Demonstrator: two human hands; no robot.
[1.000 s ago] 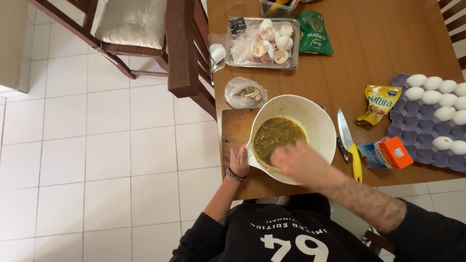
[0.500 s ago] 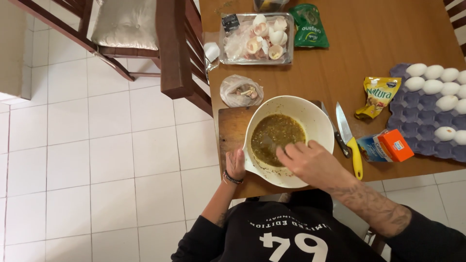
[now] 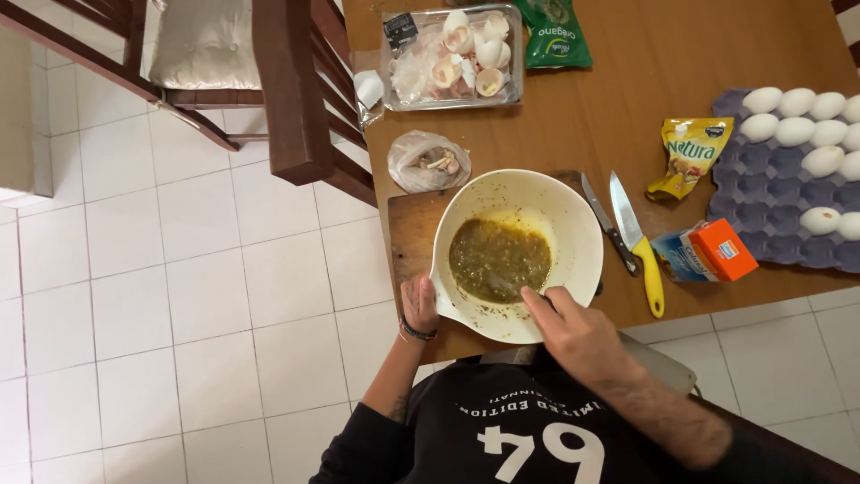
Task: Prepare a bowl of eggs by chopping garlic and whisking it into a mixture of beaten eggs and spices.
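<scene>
Since a moment ago my right hand (image 3: 578,336) has slid rimward, fingers pinched on a utensil; left hand (image 3: 419,305) grips the white bowl (image 3: 573,224).

The left hand (image 3: 418,305) is stretched forward with the fingers together, the palm turned inward, and a dark band lies around its wrist. The right hand (image 3: 573,332) is curled, knuckles up, fingers closed as in a grip. Both forearms are bare.
</scene>
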